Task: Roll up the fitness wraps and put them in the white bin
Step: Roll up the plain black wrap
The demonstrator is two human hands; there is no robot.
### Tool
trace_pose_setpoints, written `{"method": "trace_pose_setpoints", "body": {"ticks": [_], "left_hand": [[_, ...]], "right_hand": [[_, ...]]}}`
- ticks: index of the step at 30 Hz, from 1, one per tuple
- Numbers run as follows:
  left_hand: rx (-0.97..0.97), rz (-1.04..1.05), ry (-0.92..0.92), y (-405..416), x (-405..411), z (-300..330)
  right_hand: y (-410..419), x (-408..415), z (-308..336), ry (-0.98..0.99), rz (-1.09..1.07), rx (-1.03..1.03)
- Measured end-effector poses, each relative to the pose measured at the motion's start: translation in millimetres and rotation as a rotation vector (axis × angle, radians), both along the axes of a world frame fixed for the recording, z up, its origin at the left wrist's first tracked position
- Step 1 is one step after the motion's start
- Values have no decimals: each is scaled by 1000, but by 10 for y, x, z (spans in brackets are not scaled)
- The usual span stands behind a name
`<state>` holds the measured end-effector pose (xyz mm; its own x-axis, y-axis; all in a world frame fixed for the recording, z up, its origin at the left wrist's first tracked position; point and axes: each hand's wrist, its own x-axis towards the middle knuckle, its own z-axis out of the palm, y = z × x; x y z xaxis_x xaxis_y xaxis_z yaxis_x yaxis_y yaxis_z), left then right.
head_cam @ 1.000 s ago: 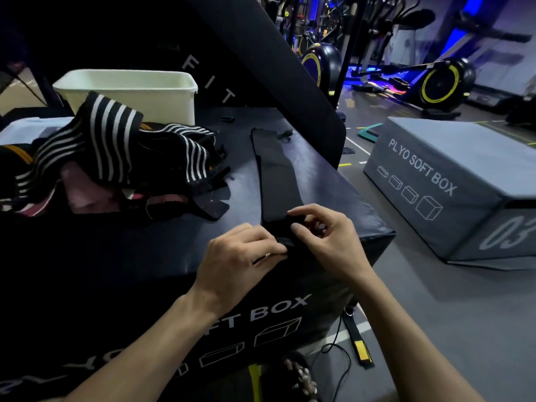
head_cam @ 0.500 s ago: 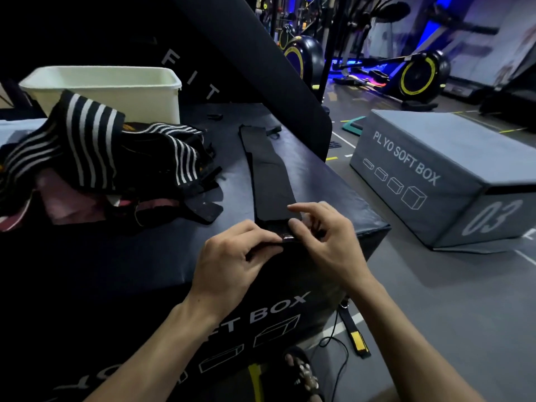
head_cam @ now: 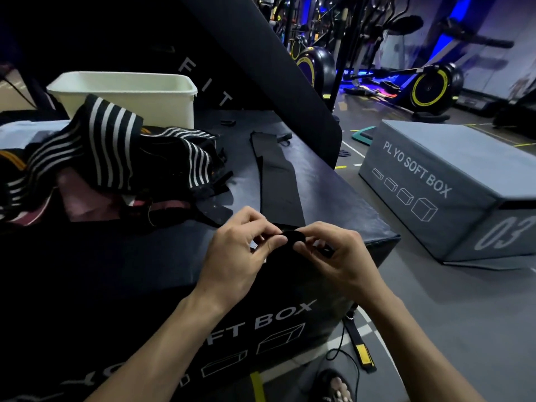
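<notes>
With the left hand and right hand each in a pinching grip on the near end of the black wrap stretched along the surface, the just-begun roll may start crooked or spring loose if either pinch slackens.

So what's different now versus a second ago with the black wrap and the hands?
Both hands, left hand and right hand, have lifted the near end of the black wrap off the box top and curled it into a first small turn, pinched between them. Before, that end lay flat under the fingers. The rest of the wrap still lies stretched out; the striped pile and white bin are untouched.
</notes>
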<state>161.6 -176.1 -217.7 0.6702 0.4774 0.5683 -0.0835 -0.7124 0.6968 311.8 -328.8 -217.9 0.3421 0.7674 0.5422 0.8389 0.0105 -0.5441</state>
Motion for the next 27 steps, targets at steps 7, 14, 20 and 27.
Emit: {"method": "trace_pose_setpoints", "body": {"ticks": [7, 14, 20, 27], "left_hand": [[19, -1, -2, 10, 8, -10], [159, -71, 9, 70, 10, -5], [247, -29, 6, 75, 27, -26], [296, -108, 18, 64, -9, -16]], "right_hand": [[46, -11, 13, -119, -48, 12], [98, -10, 6, -139, -26, 15], [83, -14, -5, -303, -53, -10], [30, 34, -54, -420, -15, 20]]}}
